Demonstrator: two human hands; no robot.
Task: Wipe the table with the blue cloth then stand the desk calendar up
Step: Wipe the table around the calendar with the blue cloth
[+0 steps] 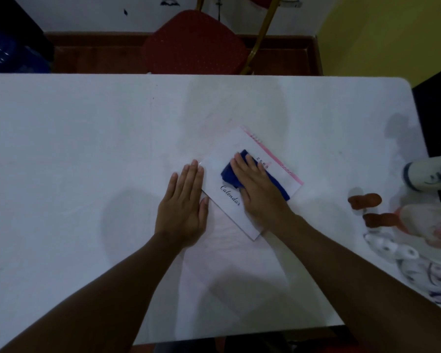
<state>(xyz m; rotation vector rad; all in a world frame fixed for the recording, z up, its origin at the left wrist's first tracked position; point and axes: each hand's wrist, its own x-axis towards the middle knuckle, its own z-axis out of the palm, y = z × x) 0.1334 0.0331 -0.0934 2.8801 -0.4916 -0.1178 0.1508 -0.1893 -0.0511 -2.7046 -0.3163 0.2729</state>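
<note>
1. Position check: the desk calendar [242, 184] lies flat on the tabletop [87, 149], turned at an angle, right of centre and well clear of every edge. Its spiral binding points toward the far right corner.
2. The blue cloth [231, 174] sits on the calendar cover, not on the bare tabletop. The right hand [257, 189] presses it down, palm flat and fingers extended, not curled round it.
3. The left hand [183, 202] lies flat and spread on the tabletop, its fingers touching the calendar's left edge and holding nothing.
4. Judgement: the wiping step is in hand, with the calendar not yet stood up.
5. Keep the left hand braced against the calendar edge so that the cover does not slide under the cloth.
6. Keep the palm pressure even and the cloth bunched under the hand.
7. Keep strokes short of the clutter [402, 225] at the right edge.
</note>
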